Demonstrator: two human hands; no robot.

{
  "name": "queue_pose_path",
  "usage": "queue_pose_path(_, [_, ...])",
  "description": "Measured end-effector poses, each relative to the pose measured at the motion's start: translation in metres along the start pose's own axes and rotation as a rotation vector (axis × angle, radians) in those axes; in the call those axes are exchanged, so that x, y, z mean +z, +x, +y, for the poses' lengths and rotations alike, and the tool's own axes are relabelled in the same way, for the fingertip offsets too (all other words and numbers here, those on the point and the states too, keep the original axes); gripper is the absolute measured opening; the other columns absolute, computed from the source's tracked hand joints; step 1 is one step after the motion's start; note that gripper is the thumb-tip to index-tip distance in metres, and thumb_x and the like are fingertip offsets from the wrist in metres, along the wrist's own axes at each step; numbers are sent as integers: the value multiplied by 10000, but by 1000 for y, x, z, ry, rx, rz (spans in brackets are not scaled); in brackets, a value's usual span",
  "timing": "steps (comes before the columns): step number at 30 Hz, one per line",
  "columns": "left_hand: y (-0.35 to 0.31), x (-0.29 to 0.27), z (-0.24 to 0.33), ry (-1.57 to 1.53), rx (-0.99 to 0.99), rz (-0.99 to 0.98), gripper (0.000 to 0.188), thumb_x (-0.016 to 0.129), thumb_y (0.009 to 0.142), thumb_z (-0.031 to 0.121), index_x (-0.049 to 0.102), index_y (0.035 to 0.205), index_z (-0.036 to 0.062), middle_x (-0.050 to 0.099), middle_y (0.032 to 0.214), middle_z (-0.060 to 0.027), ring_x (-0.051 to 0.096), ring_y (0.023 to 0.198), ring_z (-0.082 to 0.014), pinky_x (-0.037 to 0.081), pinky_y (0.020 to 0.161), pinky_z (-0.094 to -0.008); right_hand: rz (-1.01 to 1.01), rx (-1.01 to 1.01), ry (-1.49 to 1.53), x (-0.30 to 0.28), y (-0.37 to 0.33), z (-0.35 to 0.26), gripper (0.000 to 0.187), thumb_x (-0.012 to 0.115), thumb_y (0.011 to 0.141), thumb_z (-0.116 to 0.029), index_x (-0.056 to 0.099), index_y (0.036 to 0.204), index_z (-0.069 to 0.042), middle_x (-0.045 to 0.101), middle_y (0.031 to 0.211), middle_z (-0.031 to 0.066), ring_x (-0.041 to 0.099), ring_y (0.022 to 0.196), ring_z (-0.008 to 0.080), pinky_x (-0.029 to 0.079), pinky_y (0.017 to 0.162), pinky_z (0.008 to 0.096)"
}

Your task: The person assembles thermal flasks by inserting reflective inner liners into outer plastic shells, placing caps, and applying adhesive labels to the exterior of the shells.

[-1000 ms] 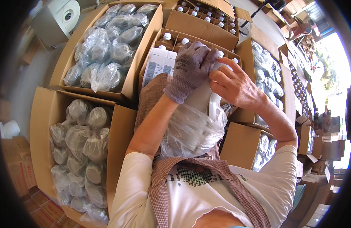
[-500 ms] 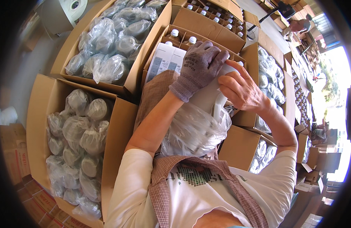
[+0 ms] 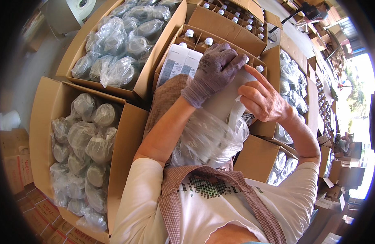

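We've got the gloved left hand [image 3: 216, 71] clamped over the top of the white jug [image 3: 226, 103], bare right hand [image 3: 262, 99] pinching its side, above the plastic bag [image 3: 208, 140] on our lap. Best keep that top grip firm, so the jug doesn't twist, I'd say.

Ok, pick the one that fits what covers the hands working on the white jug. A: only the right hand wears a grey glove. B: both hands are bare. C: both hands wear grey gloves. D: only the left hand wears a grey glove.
D: the left hand wears a grey knit glove and grips the white jug from above, while the right hand beside it is bare.
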State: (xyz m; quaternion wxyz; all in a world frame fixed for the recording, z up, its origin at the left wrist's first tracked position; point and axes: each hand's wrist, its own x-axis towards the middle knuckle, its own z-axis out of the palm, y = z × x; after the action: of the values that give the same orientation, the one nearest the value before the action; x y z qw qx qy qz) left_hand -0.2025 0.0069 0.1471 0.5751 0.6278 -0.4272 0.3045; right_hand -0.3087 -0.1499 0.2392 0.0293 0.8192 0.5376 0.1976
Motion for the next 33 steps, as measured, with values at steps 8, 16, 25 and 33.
queue_pose_path(8, [6,-5,7,-258,-178,-26,128,604,950,51,611,838,-10,528,754,-83,528,715,-220,445,688,-347,40,-39,75,1,-7,2,205,711,684,-24,556,817,-3,553,1016,107,606,930,258,422,1111,646])
queue_pose_path(16, [1,-4,3,-321,-290,-44,132,627,956,80,622,858,-8,556,767,-82,530,712,-228,438,665,-363,140,-18,119,0,-16,1,207,718,704,28,570,848,10,557,1009,111,625,909,250,469,1069,638])
queue_pose_path(25, [-1,-2,-1,-293,-229,-71,34,659,920,17,654,949,1,595,797,-81,570,722,-253,474,647,-367,143,19,126,1,-29,-1,204,709,721,51,594,887,22,558,1005,104,629,905,239,476,1066,629])
queue_pose_path(33, [-1,7,-8,-273,-87,-33,126,675,904,-19,672,1025,15,606,813,-63,584,705,-220,488,602,-342,188,22,137,3,-36,-3,201,689,761,75,579,924,34,559,1012,116,629,890,244,468,1067,642])
